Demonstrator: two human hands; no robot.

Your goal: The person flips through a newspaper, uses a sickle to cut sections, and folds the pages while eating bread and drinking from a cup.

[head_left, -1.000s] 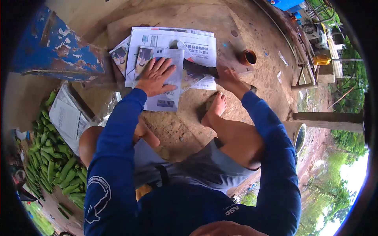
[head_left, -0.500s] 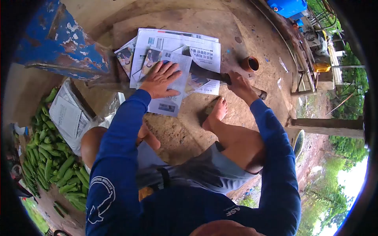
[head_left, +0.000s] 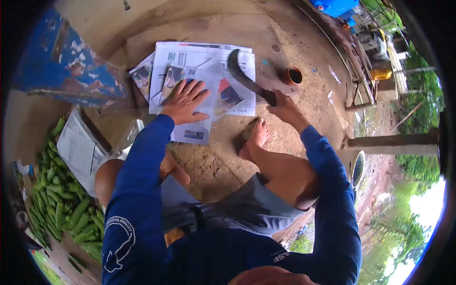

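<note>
My left hand [head_left: 186,103] lies flat with fingers spread on a printed sheet [head_left: 197,126], on top of a stack of newspaper [head_left: 164,53] spread on the floor. My right hand [head_left: 285,108] is wrapped round the handle of a large curved knife [head_left: 247,81]. The dark blade points up and to the left over the right side of the papers, its hooked tip near their upper edge. Whether the blade touches the paper I cannot tell.
A brown cup [head_left: 292,76] stands right of the papers. Green vegetables [head_left: 59,194] are heaped at the left, beside papers in clear plastic [head_left: 80,145]. A peeling blue surface [head_left: 66,61] is at the upper left. My bare foot [head_left: 258,135] rests below the knife.
The knife has lifted and turned, so more of its curved blade shows above the papers. My left hand stays flat on the sheet. The whole view has shifted slightly.
</note>
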